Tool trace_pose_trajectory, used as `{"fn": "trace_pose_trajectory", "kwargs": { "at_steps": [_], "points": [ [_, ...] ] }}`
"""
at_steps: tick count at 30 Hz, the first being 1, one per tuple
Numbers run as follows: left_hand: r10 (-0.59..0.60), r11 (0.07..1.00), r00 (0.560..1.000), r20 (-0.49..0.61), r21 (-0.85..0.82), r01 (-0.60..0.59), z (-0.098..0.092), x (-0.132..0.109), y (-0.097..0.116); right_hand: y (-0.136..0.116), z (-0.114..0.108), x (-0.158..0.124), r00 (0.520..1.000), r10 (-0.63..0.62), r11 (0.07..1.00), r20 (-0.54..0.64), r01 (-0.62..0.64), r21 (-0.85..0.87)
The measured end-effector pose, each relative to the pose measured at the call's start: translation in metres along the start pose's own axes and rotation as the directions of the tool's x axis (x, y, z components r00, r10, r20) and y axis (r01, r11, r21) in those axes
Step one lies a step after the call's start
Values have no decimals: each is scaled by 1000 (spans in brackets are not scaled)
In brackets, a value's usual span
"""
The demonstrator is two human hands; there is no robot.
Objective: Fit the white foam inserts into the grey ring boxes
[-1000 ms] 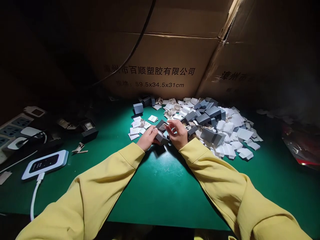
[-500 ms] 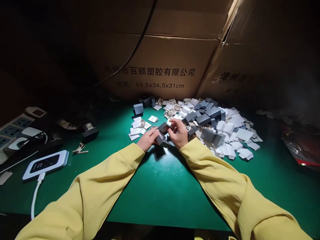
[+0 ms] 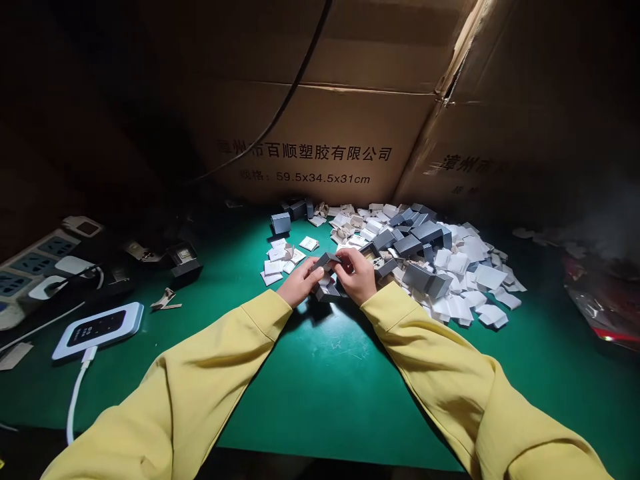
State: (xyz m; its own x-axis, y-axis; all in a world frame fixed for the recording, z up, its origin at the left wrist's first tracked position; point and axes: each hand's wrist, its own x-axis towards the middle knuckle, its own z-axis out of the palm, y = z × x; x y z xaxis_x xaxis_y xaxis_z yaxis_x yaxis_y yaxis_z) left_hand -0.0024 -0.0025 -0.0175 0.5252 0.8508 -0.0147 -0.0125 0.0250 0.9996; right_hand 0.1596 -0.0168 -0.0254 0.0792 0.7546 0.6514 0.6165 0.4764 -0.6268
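Between my two hands, above the green table (image 3: 320,400), is a small dark grey box (image 3: 330,293) with its lid raised. My left hand (image 3: 299,283) is closed on its left side. My right hand (image 3: 357,275) is closed on the right side near the lid, its fingertips partly hidden. Something pale shows inside the box. Just right of my hands lies another open grey box (image 3: 373,257). Beyond my left hand are several folded white paper pieces (image 3: 274,267).
A heap of white papers (image 3: 463,267) and grey boxes (image 3: 427,233) spreads at the back right. Cardboard cartons (image 3: 320,120) stand behind, a black cable hanging before them. At left are a white device (image 3: 97,331) with a cable, a power strip (image 3: 37,263) and an open dark box (image 3: 185,263).
The grey box has been turned in my hands, so its lid and base now show differently. My right fingers have shifted along the lid. The whole view has moved slightly.
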Motion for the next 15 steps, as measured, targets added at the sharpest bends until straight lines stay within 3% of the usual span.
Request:
{"fn": "trace_pose_trajectory", "kwargs": {
  "at_steps": [5,8,12,15],
  "points": [
    [67,998,996,-51,21,-66,-2,5,-4,-6,-1,-7,993,-83,996,85,81,32],
    [15,993,993,-120,-116,-29,-2,9,-8,-10,-7,-2,990,-107,994,95,106,13],
    [-102,937,984,-148,-345,45,0,11,-12,-12,-22,38,1000,-25,972,17,28,-232],
    [-95,917,986,-136,-398,34,1,10,-10,-11,-22,81,979,138,824,148,-30,-566]
  ]
}}
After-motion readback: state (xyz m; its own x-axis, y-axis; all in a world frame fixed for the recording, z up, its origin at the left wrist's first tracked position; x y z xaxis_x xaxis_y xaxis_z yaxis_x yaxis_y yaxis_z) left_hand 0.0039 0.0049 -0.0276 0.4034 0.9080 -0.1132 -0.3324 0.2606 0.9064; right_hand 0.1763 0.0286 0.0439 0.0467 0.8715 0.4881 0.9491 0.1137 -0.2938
